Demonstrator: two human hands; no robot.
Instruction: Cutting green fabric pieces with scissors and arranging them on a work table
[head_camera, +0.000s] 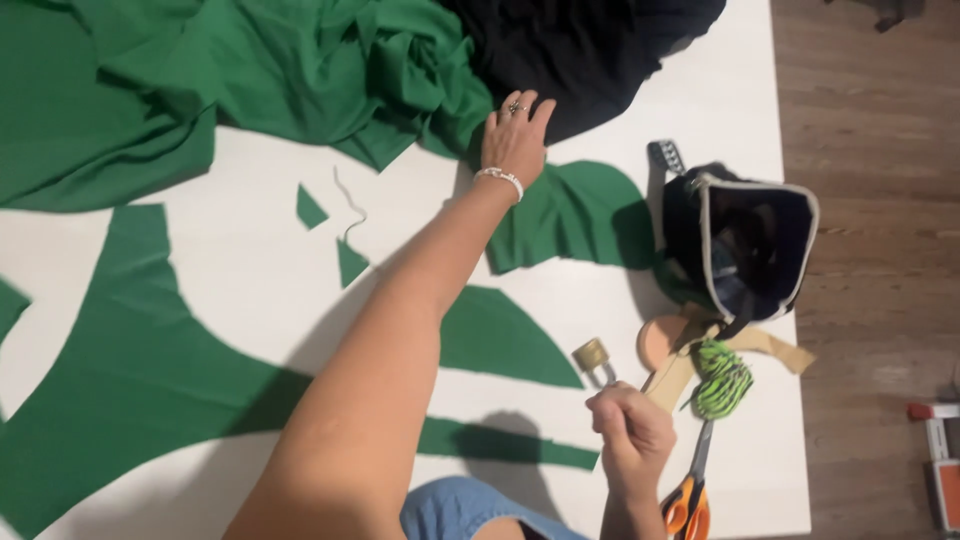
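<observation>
White table (260, 290): left hand (515, 140) touching black fabric (590, 50).

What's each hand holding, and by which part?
Right hand grips a small gold-capped bottle by its lower body; cap sticks out above. Left hand holds nothing, resting flat on the black fabric.

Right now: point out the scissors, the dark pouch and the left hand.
scissors (688, 500), head view, on the orange handles.
dark pouch (760, 190), head view, on its pale top rim.
left hand (514, 140), head view, on the back of the hand.
</observation>
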